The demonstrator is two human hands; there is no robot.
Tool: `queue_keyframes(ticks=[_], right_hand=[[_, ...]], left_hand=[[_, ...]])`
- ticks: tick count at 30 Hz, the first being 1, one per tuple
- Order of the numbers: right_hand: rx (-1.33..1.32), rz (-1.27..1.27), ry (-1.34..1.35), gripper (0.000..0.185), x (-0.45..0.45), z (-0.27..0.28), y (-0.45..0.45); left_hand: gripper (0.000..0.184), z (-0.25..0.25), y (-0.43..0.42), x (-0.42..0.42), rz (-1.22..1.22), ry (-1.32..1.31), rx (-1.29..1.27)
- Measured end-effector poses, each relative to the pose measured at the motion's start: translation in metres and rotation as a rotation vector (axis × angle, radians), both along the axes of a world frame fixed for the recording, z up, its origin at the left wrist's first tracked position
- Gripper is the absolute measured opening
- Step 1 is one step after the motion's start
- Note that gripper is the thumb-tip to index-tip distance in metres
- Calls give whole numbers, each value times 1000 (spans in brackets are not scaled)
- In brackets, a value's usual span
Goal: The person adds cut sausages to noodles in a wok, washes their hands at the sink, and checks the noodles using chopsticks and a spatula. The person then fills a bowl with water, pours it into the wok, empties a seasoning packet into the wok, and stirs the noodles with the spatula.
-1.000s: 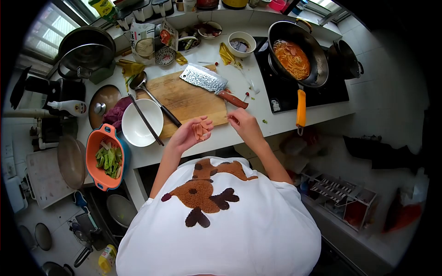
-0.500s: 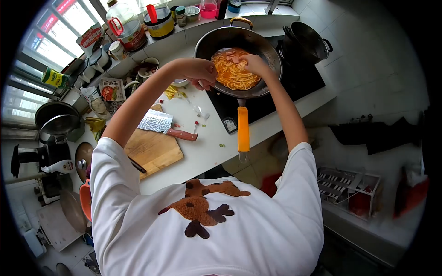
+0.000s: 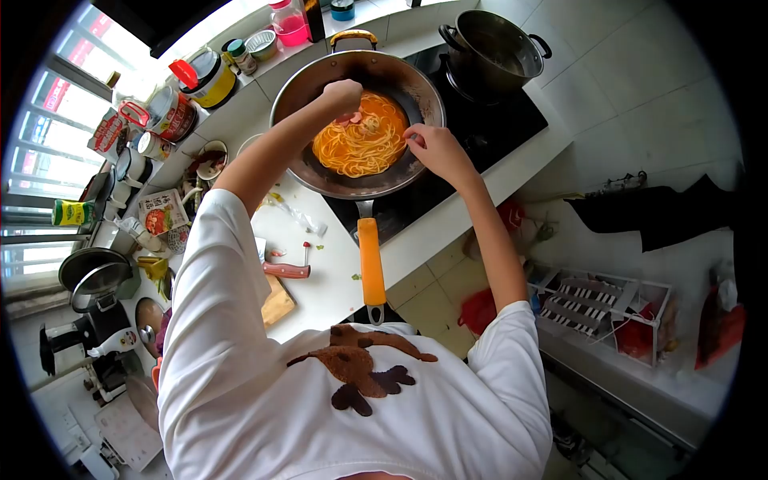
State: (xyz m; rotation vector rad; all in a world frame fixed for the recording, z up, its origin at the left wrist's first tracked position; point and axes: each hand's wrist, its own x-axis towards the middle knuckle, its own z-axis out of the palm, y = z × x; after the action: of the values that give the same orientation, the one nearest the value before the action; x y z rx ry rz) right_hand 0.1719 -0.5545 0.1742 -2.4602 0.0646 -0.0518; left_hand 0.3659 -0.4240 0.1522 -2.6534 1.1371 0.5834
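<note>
"What is at the left?"
"A red-brown knife handle (image 3: 286, 271), then the left hand (image 3: 344, 94), curled above the pan (image 3: 380, 69). Its grip I cannot tell."
"And the middle?"
"Noodles (image 3: 360, 150) in orange sauce lie inside the pan, with pink slices (image 3: 349, 118) upon them."
"After this?"
"The right hand (image 3: 436, 150), in pinching shape near the right rim; whether it grasps something, I cannot tell. Farther stands a dark pot (image 3: 494, 50)."

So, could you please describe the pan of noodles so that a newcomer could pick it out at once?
Find the white counter, then the black cooktop on it. At the cooktop's left end sits a wide, dark pan holding orange noodles. Its long orange handle sets it apart from the smaller pot to its right, which has two dark side handles.
</note>
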Motion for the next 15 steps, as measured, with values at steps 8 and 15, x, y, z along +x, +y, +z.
queue_keyframes(ticks=[8,15], right_hand=[[46,-13,-24,17,-11,17,3],[250,133,-178,20,27,29,59]], left_hand=[[19,10,23,-13,-22,-82,-264],[33,34,78,-53,-41,-353,-737]])
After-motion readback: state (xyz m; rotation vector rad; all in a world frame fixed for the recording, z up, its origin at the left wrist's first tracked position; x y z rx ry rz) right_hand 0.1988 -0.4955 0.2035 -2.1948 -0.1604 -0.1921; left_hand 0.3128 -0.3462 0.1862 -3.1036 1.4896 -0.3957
